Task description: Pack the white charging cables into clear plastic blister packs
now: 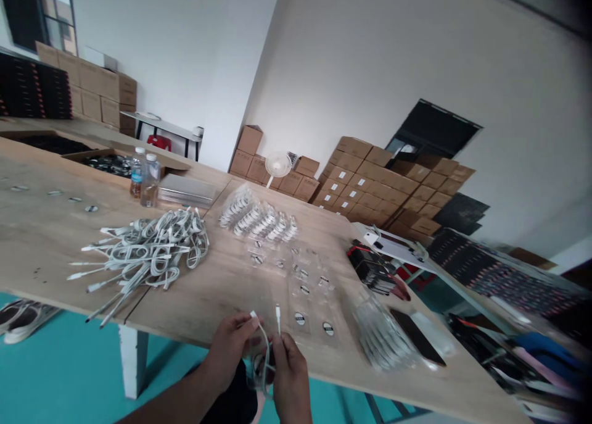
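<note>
The long table with a pale wood-grain top (219,288) had its near edge running just under both hands, so the work was done right at that edge, partly out over the teal floor (69,381). A strip of plain wood along the table's near edge gave the left hand (231,344) room on its outer side, as far as the tangled heap of pale grey cables with white plugs (152,245) on the table's left part. The right hand (291,371) had less room: small clear plastic bags with round black-and-white labels (300,318) lay close by on the table's middle, and a blurred stack of clear packets (386,334) stood toward its right end, beside a dark flat rectangular slab (416,336).

Both forearms came up from the table's near side, hands close together. The left thumb and fingers were pinched on one white end of a single pale cable (278,319); the right thumb and fingers gripped its other end, plug pointing up. The cable's loop hung between the palms at the table's edge.
</note>
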{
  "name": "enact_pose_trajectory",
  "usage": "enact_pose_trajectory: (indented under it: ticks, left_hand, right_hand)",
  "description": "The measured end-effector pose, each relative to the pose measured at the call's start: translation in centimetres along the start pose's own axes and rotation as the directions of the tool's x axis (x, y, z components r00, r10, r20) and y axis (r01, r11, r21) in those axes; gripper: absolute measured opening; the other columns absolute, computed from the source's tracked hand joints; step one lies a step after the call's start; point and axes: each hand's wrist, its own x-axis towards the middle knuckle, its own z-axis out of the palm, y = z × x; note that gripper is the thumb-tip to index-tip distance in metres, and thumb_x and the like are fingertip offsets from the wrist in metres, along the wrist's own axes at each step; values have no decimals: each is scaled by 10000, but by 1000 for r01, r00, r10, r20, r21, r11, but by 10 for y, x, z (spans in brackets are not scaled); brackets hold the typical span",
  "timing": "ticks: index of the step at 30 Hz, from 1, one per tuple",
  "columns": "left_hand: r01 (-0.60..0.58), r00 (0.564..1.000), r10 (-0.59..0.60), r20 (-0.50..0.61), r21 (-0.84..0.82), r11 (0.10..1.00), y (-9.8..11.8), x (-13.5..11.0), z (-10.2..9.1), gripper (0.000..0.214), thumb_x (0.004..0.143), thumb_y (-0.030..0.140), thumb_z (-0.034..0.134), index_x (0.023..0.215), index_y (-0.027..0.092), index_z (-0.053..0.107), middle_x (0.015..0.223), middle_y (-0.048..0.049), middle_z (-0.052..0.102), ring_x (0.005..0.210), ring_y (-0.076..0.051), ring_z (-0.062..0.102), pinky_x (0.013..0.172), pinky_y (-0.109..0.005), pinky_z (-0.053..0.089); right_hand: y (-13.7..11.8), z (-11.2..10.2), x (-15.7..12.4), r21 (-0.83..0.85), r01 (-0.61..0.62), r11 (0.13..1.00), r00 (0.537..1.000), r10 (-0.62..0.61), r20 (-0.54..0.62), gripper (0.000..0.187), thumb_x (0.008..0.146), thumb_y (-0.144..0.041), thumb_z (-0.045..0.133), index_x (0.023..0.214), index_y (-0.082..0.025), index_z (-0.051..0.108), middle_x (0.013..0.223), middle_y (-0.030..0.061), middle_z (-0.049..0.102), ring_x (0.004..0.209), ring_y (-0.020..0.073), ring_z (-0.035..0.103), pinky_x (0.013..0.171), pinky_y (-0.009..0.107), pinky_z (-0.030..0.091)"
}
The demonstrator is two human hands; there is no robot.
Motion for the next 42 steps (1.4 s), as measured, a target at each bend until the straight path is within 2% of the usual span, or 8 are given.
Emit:
enact_pose_trajectory:
  ticks: [3,6,10,15,19,26,33,42]
  left_hand:
    - [-2,1000,2,1,35,999,-1,0,-2,403,611,486,801,769,128,704,719,-48,658,684,-197,645,683,-315,516]
    - [-27,1000,27,1,18,999,-3,-3,-3,520,603,418,817,1041,168,691,895,-72,687,785,-216,660,723,-330,523]
    - [-61,998,60,-5,-53,997,-6,-6,-2,856,590,273,823,1360,285,450,1069,-71,657,918,-243,663,752,-342,528]
    - [20,1000,-20,2,-130,991,-5,-4,1,517,581,191,789,1065,230,611,827,-17,669,773,-208,659,710,-322,517]
    - [40,998,-31,58,-167,985,-1,-5,4,280,604,225,779,839,184,631,800,-28,669,725,-175,632,690,-298,506]
    - [42,996,-48,-74,-85,995,-1,-5,8,341,613,387,808,780,180,595,740,1,620,656,-127,579,626,-249,471]
    - [20,991,-32,-130,-87,996,-4,1,9,333,617,399,795,784,181,606,681,18,601,598,-124,573,574,-244,451]
    - [-28,981,3,-196,-124,992,-6,9,10,322,595,373,794,726,190,564,590,35,597,506,-115,561,489,-221,421]
  right_hand:
    - [5,-3,1,54,-103,993,993,100,66,438,785,-621,554,662,-201,570,483,-54,499,438,120,468,450,224,404]
    - [2,-8,0,8,-119,993,992,118,53,406,747,-587,614,645,-195,586,476,-57,480,445,119,464,442,218,397]
    - [1,-10,1,-45,-113,993,994,113,-5,376,755,-555,603,668,-189,624,502,-30,544,467,135,497,447,225,400]
    - [5,-4,3,-117,-53,992,998,51,-22,395,765,-556,579,699,-176,666,550,-2,610,504,155,541,492,240,422]
    - [-2,1,1,-202,59,978,997,-65,-28,359,793,-508,571,691,-179,673,612,23,666,577,172,596,563,240,435]
    - [-9,10,-4,-377,117,919,986,-152,-65,324,848,-458,527,658,-217,630,601,35,682,543,174,612,527,233,400]
    - [-8,15,-7,-613,148,776,967,-243,-75,272,880,-378,474,683,-242,601,617,34,693,574,202,642,533,256,374]
    - [-17,11,-4,-620,181,763,971,-237,-8,181,861,-299,508,761,-241,647,701,26,728,639,194,675,561,244,407]
